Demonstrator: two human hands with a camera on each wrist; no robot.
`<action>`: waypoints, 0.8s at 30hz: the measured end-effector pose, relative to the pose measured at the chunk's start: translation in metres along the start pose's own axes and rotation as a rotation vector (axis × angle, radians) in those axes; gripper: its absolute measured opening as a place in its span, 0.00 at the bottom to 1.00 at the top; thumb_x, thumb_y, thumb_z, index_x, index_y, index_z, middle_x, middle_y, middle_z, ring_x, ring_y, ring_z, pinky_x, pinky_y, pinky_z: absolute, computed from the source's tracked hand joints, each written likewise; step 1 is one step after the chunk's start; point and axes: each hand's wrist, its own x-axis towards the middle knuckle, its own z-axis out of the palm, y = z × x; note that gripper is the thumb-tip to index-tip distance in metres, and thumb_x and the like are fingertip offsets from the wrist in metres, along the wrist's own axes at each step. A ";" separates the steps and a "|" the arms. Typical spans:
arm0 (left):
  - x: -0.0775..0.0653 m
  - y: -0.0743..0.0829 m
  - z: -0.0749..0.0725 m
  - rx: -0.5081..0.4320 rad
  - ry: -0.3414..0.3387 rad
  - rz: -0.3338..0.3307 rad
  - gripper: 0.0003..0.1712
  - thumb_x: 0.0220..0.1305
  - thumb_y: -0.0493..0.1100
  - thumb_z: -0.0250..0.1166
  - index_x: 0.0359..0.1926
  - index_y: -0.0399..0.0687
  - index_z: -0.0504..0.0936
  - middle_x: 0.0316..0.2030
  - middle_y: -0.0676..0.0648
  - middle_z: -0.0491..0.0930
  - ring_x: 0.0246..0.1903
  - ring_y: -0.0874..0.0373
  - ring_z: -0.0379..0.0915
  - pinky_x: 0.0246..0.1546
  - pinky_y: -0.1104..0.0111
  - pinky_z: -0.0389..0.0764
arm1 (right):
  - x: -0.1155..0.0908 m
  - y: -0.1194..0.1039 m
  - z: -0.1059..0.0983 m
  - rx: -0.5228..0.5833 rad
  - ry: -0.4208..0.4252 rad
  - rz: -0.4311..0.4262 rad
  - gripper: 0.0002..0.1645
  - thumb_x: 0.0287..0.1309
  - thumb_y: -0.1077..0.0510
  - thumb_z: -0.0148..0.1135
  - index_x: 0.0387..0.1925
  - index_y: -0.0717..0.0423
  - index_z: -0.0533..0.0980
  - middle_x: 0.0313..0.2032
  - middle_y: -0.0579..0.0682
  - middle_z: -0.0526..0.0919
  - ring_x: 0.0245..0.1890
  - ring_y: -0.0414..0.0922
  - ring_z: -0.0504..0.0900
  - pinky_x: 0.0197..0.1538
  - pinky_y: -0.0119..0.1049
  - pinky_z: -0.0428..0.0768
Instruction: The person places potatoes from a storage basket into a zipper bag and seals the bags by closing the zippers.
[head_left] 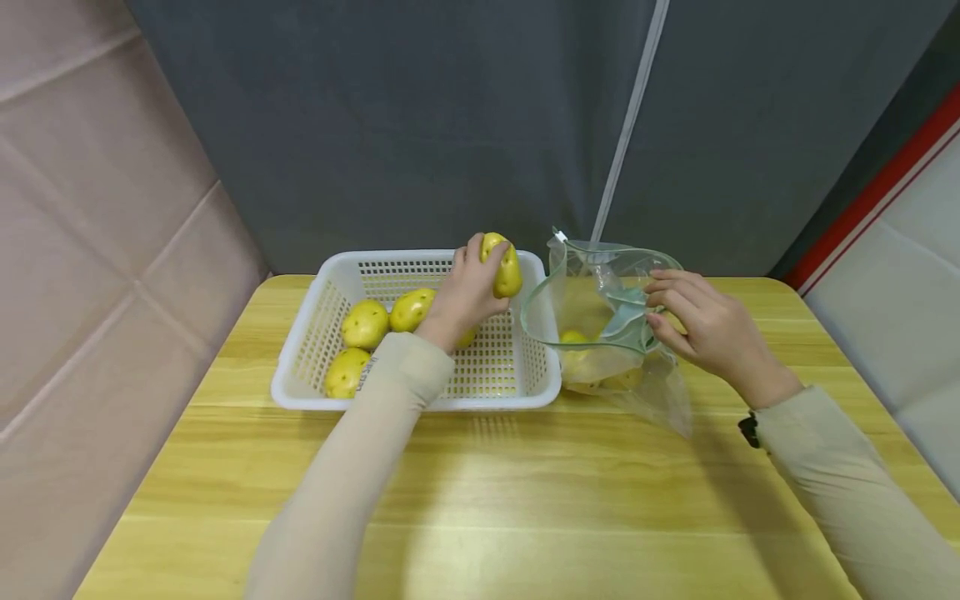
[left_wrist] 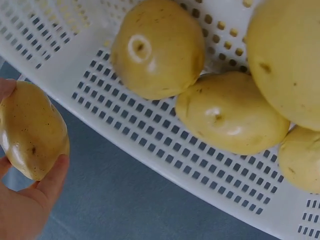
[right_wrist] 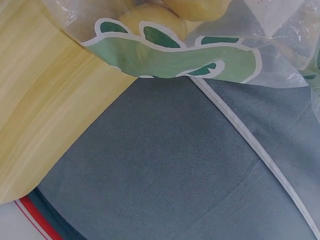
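My left hand grips a yellow potato above the right part of a white plastic basket. In the left wrist view, fingers and thumb hold that potato by its sides, beyond the basket's rim. Several other potatoes lie in the basket's left and middle. My right hand pinches the rim of a clear zip bag that stands with its mouth open. Potatoes show through the bag, beside its green printed pattern; the right hand is out of the right wrist view.
Basket and bag stand side by side on a wooden table, close to its back edge. Behind rises a dark grey cloth with a pale strip. Light panels flank the table on the left and right.
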 end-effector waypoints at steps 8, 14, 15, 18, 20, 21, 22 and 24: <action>-0.003 0.004 -0.012 -0.031 0.048 0.022 0.43 0.52 0.47 0.66 0.70 0.53 0.59 0.69 0.35 0.53 0.62 0.38 0.61 0.50 0.53 0.80 | 0.001 -0.001 0.000 0.002 0.017 -0.003 0.31 0.73 0.45 0.39 0.34 0.66 0.77 0.38 0.60 0.84 0.49 0.56 0.79 0.70 0.19 0.57; -0.006 0.002 -0.017 -0.069 0.107 0.030 0.43 0.52 0.47 0.68 0.68 0.52 0.61 0.68 0.35 0.54 0.60 0.38 0.62 0.50 0.52 0.80 | 0.003 -0.001 -0.001 0.002 0.032 -0.015 0.29 0.74 0.48 0.38 0.34 0.66 0.78 0.38 0.59 0.84 0.49 0.55 0.80 0.68 0.23 0.63; -0.007 0.002 -0.018 -0.073 0.120 0.030 0.43 0.51 0.47 0.68 0.68 0.51 0.62 0.68 0.35 0.55 0.60 0.37 0.62 0.51 0.52 0.80 | 0.003 0.000 -0.001 -0.007 0.026 -0.017 0.29 0.74 0.47 0.38 0.34 0.66 0.78 0.38 0.59 0.84 0.49 0.55 0.80 0.66 0.26 0.67; -0.008 0.001 -0.021 -0.080 0.161 0.029 0.43 0.50 0.48 0.70 0.67 0.51 0.62 0.67 0.36 0.56 0.59 0.37 0.63 0.51 0.51 0.79 | 0.003 0.000 -0.002 -0.028 0.014 -0.020 0.30 0.74 0.47 0.37 0.34 0.66 0.78 0.38 0.59 0.84 0.49 0.55 0.80 0.57 0.37 0.75; -0.009 0.000 -0.023 -0.089 0.187 0.034 0.43 0.50 0.49 0.70 0.67 0.51 0.62 0.67 0.35 0.56 0.59 0.36 0.63 0.52 0.51 0.79 | 0.003 0.000 -0.002 -0.034 0.012 -0.025 0.30 0.74 0.48 0.37 0.34 0.66 0.77 0.38 0.59 0.84 0.49 0.55 0.80 0.52 0.42 0.76; -0.009 0.001 -0.024 -0.093 0.195 0.035 0.43 0.50 0.49 0.70 0.67 0.51 0.62 0.67 0.35 0.56 0.59 0.36 0.64 0.52 0.52 0.79 | 0.003 0.000 -0.002 -0.034 0.012 -0.028 0.30 0.74 0.47 0.37 0.34 0.66 0.77 0.38 0.60 0.84 0.49 0.56 0.80 0.50 0.44 0.76; -0.010 0.001 -0.025 -0.098 0.202 0.037 0.43 0.50 0.49 0.70 0.67 0.51 0.62 0.67 0.35 0.56 0.59 0.36 0.63 0.51 0.52 0.79 | 0.003 0.000 -0.002 -0.034 0.012 -0.029 0.30 0.74 0.48 0.37 0.34 0.66 0.77 0.38 0.60 0.84 0.48 0.56 0.80 0.49 0.45 0.76; -0.011 0.003 -0.028 -0.105 0.212 0.046 0.43 0.51 0.49 0.70 0.67 0.52 0.61 0.67 0.36 0.56 0.60 0.37 0.63 0.50 0.52 0.80 | 0.003 -0.001 -0.002 -0.028 0.006 -0.022 0.30 0.74 0.47 0.37 0.34 0.66 0.77 0.38 0.59 0.84 0.49 0.56 0.80 0.50 0.45 0.77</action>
